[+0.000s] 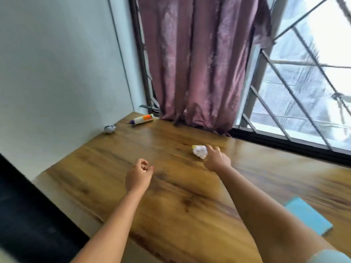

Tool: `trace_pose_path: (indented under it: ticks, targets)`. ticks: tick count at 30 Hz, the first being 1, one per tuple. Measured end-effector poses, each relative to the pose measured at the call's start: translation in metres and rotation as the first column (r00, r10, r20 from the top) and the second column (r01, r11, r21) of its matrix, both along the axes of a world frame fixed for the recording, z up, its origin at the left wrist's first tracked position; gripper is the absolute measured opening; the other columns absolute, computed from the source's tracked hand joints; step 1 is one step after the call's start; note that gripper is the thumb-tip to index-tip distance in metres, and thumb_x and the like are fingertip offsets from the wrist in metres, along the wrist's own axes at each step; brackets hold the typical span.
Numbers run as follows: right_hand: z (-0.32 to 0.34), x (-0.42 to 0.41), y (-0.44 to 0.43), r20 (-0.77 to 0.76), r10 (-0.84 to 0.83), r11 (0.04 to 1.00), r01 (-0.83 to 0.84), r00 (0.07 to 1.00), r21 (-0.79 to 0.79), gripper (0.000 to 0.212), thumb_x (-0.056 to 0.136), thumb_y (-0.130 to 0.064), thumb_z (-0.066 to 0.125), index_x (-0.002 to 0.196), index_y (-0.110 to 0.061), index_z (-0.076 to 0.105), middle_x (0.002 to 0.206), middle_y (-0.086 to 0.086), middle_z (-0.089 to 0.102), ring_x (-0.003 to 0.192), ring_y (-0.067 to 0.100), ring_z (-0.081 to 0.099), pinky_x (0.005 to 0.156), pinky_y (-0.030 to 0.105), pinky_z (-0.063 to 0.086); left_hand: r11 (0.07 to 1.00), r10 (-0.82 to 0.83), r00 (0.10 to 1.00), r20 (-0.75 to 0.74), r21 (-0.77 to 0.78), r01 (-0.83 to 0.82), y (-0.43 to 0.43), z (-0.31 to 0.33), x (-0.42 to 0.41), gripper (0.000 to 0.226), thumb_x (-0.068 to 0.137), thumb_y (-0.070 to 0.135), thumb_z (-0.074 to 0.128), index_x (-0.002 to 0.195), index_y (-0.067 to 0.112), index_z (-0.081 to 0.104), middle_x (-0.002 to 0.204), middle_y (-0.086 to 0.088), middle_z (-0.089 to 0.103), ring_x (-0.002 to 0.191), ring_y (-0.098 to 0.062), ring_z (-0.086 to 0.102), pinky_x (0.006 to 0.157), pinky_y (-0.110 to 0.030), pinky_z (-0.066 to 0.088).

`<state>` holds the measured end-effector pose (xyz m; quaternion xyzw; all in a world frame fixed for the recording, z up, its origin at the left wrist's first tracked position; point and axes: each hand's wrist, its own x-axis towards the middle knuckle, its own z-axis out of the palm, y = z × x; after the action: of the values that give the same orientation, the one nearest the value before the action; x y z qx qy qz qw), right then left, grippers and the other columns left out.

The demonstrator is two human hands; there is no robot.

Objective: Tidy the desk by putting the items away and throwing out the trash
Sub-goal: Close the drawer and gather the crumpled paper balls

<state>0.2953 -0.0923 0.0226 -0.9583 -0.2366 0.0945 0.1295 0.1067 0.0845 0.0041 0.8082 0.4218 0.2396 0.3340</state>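
Wooden desk: right hand beside crumpled paper, well inside edges.

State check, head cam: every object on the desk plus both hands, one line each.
right hand: fingers extended, at the crumpled paper, not gripping
left hand: loosely curled, holds nothing
crumpled paper: resting on desk
second paper ball: on desk by wall, untouched
glue bottle: lying on its side
blue book: flat, closed
curtain: hanging down to the desk's far edge
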Motion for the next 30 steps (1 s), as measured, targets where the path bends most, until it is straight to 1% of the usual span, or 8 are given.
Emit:
trace_pose_path:
  ticks: [4,9,14,18,22,26,28,30]
  targets:
    - [-0.004,-0.003,0.019,-0.01,-0.049,0.998,0.049,0.999,-0.044,0.072,0.084,-0.022,0.057,0.145,-0.037,0.021,0.141,0.008,0.035,0.117,0.032,0.055,0.086,0.038,0.047,0.999,-0.038,0.999,-0.01,0.039,0.039,0.038,-0.002,-0.023,0.019,0.081,0.023,0.07,0.093,0.014,0.059,0.084,-0.005,0.069,0.086,-0.029,0.064,0.069,-0.032,0.043]
    - [-0.004,0.001,0.033,0.019,-0.048,0.996,0.049,0.999,-0.075,0.075,0.084,-0.028,0.062,0.146,-0.04,0.021,0.141,0.007,0.038,0.116,0.03,0.056,0.081,0.038,0.049,0.996,-0.089,0.996,0.026,0.013,0.088,0.062,-0.003,-0.023,0.024,0.079,0.023,0.073,0.094,0.014,0.058,0.08,0.0,0.066,0.084,-0.026,0.065,0.071,-0.031,0.044]
    - [-0.017,0.007,0.049,0.033,-0.081,0.992,0.084,0.996,-0.091,0.058,0.084,-0.042,0.061,0.137,-0.036,0.036,0.135,0.006,0.039,0.113,0.032,0.056,0.079,0.036,0.045,0.991,-0.129,0.991,0.022,0.044,0.128,0.081,-0.005,-0.021,0.027,0.079,0.024,0.073,0.097,0.015,0.056,0.082,0.002,0.062,0.082,-0.023,0.061,0.069,-0.028,0.04]
    - [-0.025,0.008,0.075,0.1,-0.117,0.993,0.116,0.988,0.012,0.045,0.085,-0.04,0.056,0.127,-0.027,0.044,0.125,0.008,0.05,0.105,0.032,0.06,0.074,0.035,0.044,0.995,-0.097,0.995,0.001,0.028,0.097,0.109,-0.007,-0.015,0.027,0.078,0.024,0.074,0.095,0.017,0.055,0.082,0.003,0.063,0.083,-0.023,0.061,0.072,-0.029,0.043]
    - [-0.029,0.006,0.107,0.141,-0.087,0.994,0.078,0.986,0.07,0.034,0.085,-0.039,0.054,0.114,-0.022,0.048,0.114,0.01,0.052,0.093,0.034,0.063,0.065,0.035,0.045,0.996,-0.09,0.996,-0.03,-0.02,0.089,0.137,-0.011,-0.005,0.027,0.078,0.024,0.074,0.091,0.021,0.05,0.081,0.004,0.061,0.083,-0.023,0.062,0.073,-0.03,0.045]
    - [-0.029,0.009,0.146,0.097,-0.018,0.998,0.012,0.995,0.063,0.032,0.083,-0.037,0.055,0.108,-0.019,0.045,0.108,0.012,0.063,0.098,0.035,0.063,0.069,0.037,0.045,0.995,-0.088,0.996,-0.033,-0.042,0.086,0.169,-0.013,0.013,0.029,0.078,0.024,0.074,0.097,0.018,0.053,0.084,0.003,0.061,0.085,-0.023,0.063,0.074,-0.03,0.046]
    - [-0.023,0.007,0.171,0.024,0.005,0.99,-0.008,1.0,0.14,0.032,0.083,-0.041,0.054,0.108,-0.022,0.045,0.107,0.009,0.065,0.099,0.035,0.062,0.074,0.038,0.045,0.996,-0.076,0.997,-0.03,-0.052,0.075,0.183,-0.011,0.022,0.03,0.078,0.025,0.074,0.1,0.017,0.054,0.088,0.002,0.062,0.085,-0.023,0.062,0.072,-0.029,0.046]
    - [-0.016,0.002,0.199,-0.105,0.049,0.962,-0.018,0.993,0.274,0.034,0.082,-0.043,0.055,0.112,-0.028,0.048,0.108,0.004,0.065,0.101,0.031,0.061,0.078,0.036,0.046,0.998,-0.049,0.998,-0.034,-0.045,0.047,0.198,-0.008,0.028,0.031,0.08,0.026,0.073,0.104,0.016,0.055,0.092,0.001,0.061,0.083,-0.02,0.06,0.069,-0.027,0.043]
